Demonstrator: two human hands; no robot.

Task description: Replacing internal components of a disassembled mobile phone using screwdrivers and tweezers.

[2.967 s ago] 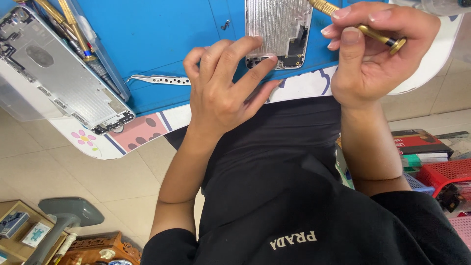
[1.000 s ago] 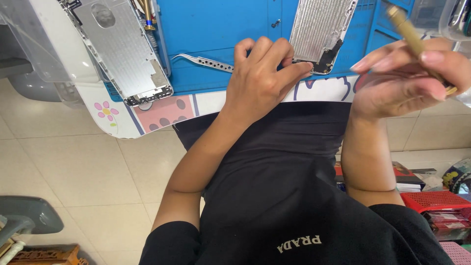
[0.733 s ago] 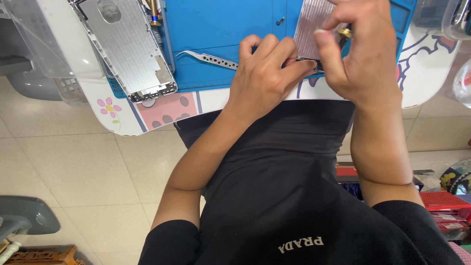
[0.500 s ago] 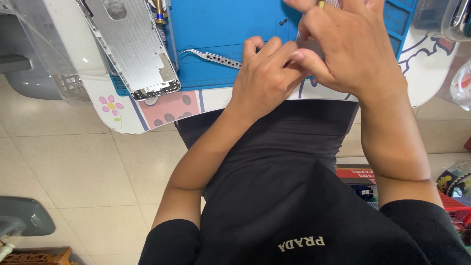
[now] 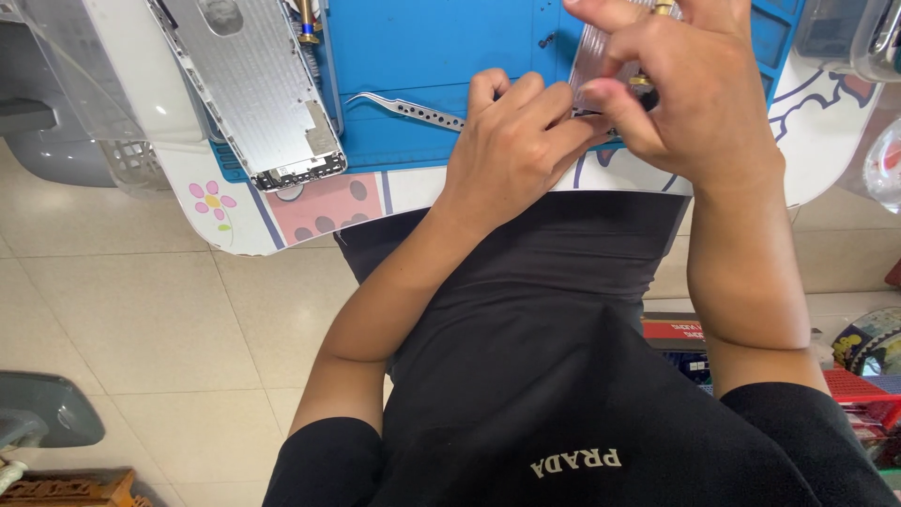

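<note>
My left hand [image 5: 511, 141] rests on the blue work mat [image 5: 441, 47], its fingertips pressing the lower edge of a silver phone housing [image 5: 593, 66]. My right hand [image 5: 690, 89] is over the same housing and grips a brass-handled screwdriver [image 5: 657, 11], tip down onto the housing. Most of that housing is hidden under my hands. Curved metal tweezers [image 5: 404, 108] lie on the mat just left of my left hand. A second, larger silver phone housing [image 5: 253, 94] lies at the mat's left edge.
The white table [image 5: 235, 211] has flower and dot prints at its near edge. A clear plastic container [image 5: 845, 38] stands at the far right. Red and dark boxes [image 5: 863, 394] sit on the tiled floor at right, and a grey base [image 5: 42, 413] is at lower left.
My right hand came down from the right with the screwdriver and now sits over the small housing. My left hand stayed on the housing's edge. The view shifted slightly.
</note>
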